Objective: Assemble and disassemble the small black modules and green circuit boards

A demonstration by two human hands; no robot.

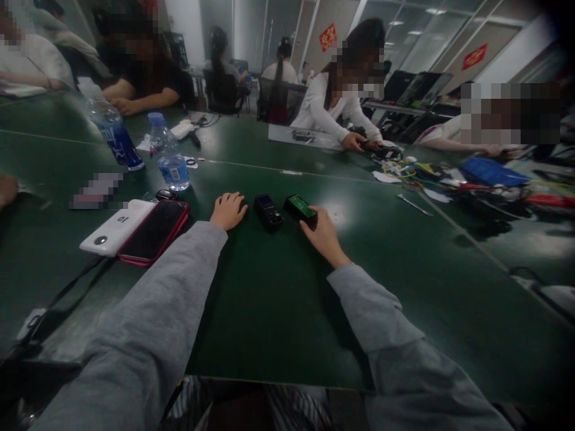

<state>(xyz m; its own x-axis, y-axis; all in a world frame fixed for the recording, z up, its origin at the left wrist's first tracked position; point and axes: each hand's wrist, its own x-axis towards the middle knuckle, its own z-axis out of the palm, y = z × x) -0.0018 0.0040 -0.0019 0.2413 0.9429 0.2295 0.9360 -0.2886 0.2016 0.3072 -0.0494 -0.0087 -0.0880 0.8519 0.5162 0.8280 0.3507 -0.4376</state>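
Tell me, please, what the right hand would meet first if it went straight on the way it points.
Most likely the black handheld device with the lit green screen; the fingers are at its near end, though contact is unclear.

The right fingers (317, 211) hide the near end of the green-screened device (297, 205), and the marks on its screen are too small to read — likewise the key labels on the dark device (268, 212) between them and the left fingers (230, 198). Left of the left fingers, a red-rimmed phone (153, 233) hides part of a white slab (112, 227); farther left, pixel blocks mask a flat object (96, 191), and the edge cuts off someone's arm (6, 190) — hand or elbow, unclear.
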